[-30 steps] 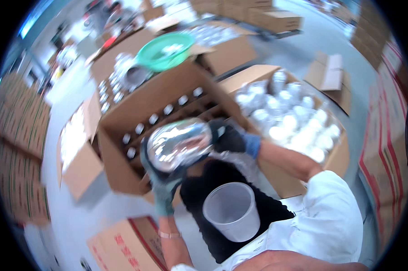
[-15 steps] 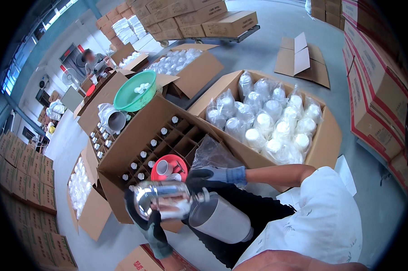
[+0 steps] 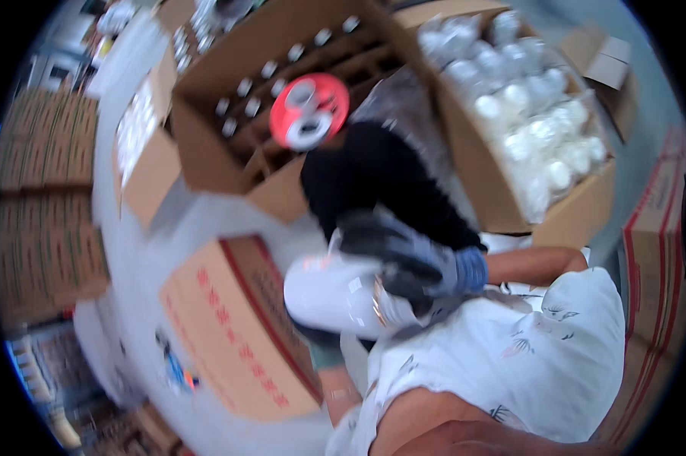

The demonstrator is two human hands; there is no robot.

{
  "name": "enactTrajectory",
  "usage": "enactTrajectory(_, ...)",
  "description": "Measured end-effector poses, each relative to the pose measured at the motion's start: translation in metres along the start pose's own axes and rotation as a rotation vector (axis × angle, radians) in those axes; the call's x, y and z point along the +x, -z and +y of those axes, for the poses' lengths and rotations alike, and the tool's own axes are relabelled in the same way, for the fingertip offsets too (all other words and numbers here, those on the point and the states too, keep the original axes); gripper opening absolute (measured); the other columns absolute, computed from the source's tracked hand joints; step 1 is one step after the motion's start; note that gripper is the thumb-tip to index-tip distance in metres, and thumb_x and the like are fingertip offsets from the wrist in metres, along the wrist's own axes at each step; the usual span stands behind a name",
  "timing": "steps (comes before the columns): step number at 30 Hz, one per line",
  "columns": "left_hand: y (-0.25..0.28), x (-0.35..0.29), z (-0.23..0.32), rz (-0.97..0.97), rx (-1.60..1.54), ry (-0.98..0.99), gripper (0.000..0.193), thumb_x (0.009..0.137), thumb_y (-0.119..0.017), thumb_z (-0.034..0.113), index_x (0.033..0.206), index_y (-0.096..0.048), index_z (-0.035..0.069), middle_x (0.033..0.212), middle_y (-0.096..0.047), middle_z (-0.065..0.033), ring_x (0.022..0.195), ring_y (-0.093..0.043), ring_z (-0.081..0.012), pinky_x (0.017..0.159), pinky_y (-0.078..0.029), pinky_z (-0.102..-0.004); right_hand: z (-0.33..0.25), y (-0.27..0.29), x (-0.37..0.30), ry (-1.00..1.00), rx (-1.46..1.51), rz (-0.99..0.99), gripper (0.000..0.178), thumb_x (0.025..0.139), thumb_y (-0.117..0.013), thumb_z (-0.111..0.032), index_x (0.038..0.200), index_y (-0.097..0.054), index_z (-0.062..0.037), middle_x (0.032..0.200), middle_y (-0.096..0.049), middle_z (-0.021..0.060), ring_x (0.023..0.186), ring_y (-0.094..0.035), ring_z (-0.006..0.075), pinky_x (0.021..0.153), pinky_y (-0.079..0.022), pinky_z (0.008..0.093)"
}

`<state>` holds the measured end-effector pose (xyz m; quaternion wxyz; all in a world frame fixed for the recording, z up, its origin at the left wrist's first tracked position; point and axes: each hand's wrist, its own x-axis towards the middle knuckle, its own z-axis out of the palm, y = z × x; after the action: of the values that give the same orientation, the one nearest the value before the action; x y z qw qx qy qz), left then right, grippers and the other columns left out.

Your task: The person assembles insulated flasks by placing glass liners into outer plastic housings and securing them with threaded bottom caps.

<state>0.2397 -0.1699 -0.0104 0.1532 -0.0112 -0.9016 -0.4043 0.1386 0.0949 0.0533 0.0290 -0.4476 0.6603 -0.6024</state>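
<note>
A glossy white, cylinder-like flask casing (image 3: 331,296) lies tilted over my lap, its rounded end toward the left. My right hand (image 3: 392,254), in a grey and black glove with a blue cuff, grips its upper side; motion blurs the fingers. Underneath the rounded end is my left hand (image 3: 316,336), its dark glove mostly hidden by the casing and its fingers out of sight. A shiny gold-silver band shows on the casing close to my right hand. No silvery glass liner can be made out as a separate piece.
Ahead stands a divided carton (image 3: 282,178) of white-capped bottles, with a red basin (image 3: 338,95) holding cup-like parts on it. To the right, a carton (image 3: 483,178) holds plastic-wrapped white items. A red-edged carton (image 3: 229,334) lies at the left; stacked cartons (image 3: 46,243) stand farther left.
My view has swung down toward my lap. The silvery glass liner held between both hands is no longer visible; my hands are now at the white casing, my right on top and my left beneath.
</note>
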Motion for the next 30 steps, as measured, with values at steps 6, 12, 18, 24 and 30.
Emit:
enactTrajectory(6,0.000,-0.053,-0.082,-0.204,-0.210,0.063,0.070,0.082,-0.073,0.022,0.140,-0.039,0.005,0.140,-0.046,-0.0124,0.127,-0.046,-0.0222,0.108,-0.037,-0.0373,0.021,-0.016,0.083,-0.116,0.873,0.035,0.048,0.094,-0.058,-0.025,0.134,-0.046,-0.0011,0.128,-0.056,0.0116,0.121,-0.052,0.0208,0.105,-0.039,0.0364)
enactTrajectory(12,0.000,-0.051,-0.097,-0.271,-0.325,0.169,0.076,0.075,-0.079,0.020,0.139,-0.040,0.006,0.140,-0.046,-0.0118,0.128,-0.045,-0.0228,0.108,-0.037,-0.0369,0.024,-0.017,0.098,0.161,0.580,-0.173,0.082,0.073,-0.078,-0.040,0.136,-0.044,0.0015,0.130,-0.055,0.0156,0.121,-0.054,0.0255,0.103,-0.042,0.0386)
enactTrajectory(18,-0.021,-0.031,-0.065,-0.012,0.359,-0.214,0.081,0.072,-0.081,0.029,0.140,-0.041,0.009,0.136,-0.050,-0.0133,0.125,-0.048,-0.0276,0.104,-0.040,-0.0409,0.027,-0.012,0.100,0.051,0.169,-0.008,0.086,0.068,-0.083,-0.027,0.139,-0.040,-0.0030,0.118,-0.059,0.0122,0.106,-0.061,0.0238,0.095,-0.046,0.0357)
enactTrajectory(24,-0.030,-0.043,-0.076,0.109,0.259,0.006,0.070,0.079,-0.075,0.028,0.138,-0.043,0.007,0.132,-0.053,-0.0132,0.120,-0.052,-0.0264,0.101,-0.043,-0.0398,0.020,-0.016,0.110,0.133,0.152,0.082,0.083,0.066,-0.083,-0.026,0.136,-0.044,-0.0016,0.113,-0.062,0.0109,0.102,-0.062,0.0232,0.093,-0.047,0.0360)
enactTrajectory(30,-0.021,-0.031,-0.121,-0.002,-0.277,0.306,0.059,0.086,-0.068,0.028,0.135,-0.045,0.005,0.129,-0.055,-0.0131,0.116,-0.056,-0.0253,0.097,-0.046,-0.0388,0.032,0.011,0.091,0.104,0.241,0.147,0.084,0.068,-0.082,-0.026,0.137,-0.042,-0.0003,0.124,-0.057,0.0124,0.111,-0.058,0.0218,0.099,-0.043,0.0354)
